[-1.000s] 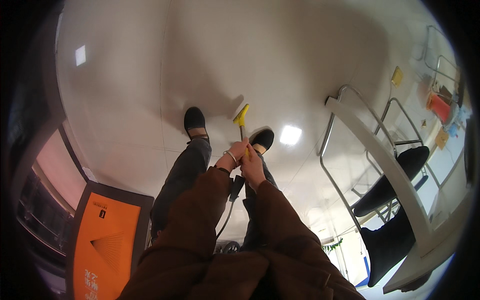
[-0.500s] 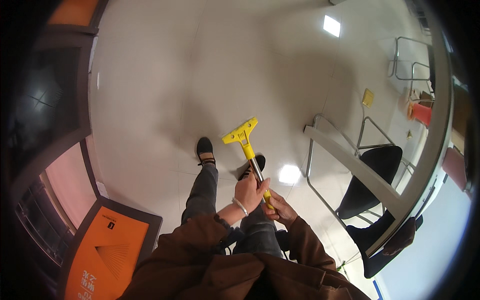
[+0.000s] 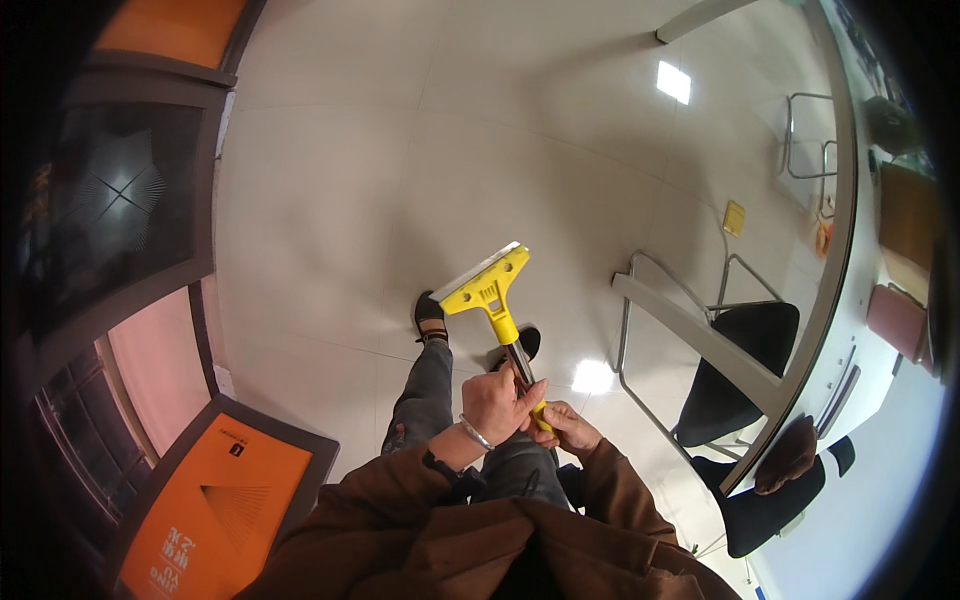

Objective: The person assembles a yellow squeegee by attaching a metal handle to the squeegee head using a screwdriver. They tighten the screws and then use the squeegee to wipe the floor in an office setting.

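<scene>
One yellow-headed scraper point(image 3: 504, 326) with a bright metal shaft point(image 3: 518, 362) and a yellow grip point(image 3: 542, 416) is held in front of the person's legs, above the pale tiled floor point(image 3: 330, 200). Left hand point(image 3: 490, 404): clamped round the lower part of the shaft, thumb laid toward the grip. Right hand point(image 3: 573, 430): fingers and thumb closed on the end of the grip, just below and to the right of the left.

Change noted: a second ago the head appeared small and narrow, farther out; half a second ago its broad face had come into view. Now that face remains presented, and the pale strip point(image 3: 482, 272) along its far edge shows more fully. Both hands have kept their hold throughout. Judged consequence: the tool is under two-handed control, with its head and edge exposed to inspection. Whether the strip is a bare blade or a cover cannot be determined.

Surroundings: a black shoe point(image 3: 428, 316) appears beside the head's left corner. To the right stand a white table point(image 3: 840, 342) and a black-seated metal-framed chair point(image 3: 745, 365); at lower left, an orange panel in a dark frame point(image 3: 215, 500).
</scene>
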Action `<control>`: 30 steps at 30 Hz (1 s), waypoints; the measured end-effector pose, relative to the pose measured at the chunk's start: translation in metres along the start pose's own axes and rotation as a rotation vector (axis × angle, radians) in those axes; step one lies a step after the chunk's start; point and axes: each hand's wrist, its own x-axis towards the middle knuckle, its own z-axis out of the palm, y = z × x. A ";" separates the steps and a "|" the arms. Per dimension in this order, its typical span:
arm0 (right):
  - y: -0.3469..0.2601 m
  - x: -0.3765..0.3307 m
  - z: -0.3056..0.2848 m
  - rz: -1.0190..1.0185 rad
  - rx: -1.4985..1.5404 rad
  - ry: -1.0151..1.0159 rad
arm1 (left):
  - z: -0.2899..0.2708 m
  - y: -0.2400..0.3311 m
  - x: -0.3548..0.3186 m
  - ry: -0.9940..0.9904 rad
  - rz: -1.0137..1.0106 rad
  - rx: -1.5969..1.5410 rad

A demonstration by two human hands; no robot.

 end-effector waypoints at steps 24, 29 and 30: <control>0.147 0.191 -0.149 0.118 0.038 0.912 | 0.236 -0.330 -0.021 -0.585 -0.895 -0.559; 0.169 0.207 -0.191 0.235 0.232 0.882 | 0.271 -0.374 -0.036 -0.554 -1.052 -0.620; 0.169 0.209 -0.193 0.243 0.242 0.895 | 0.275 -0.379 -0.036 -0.568 -1.045 -0.607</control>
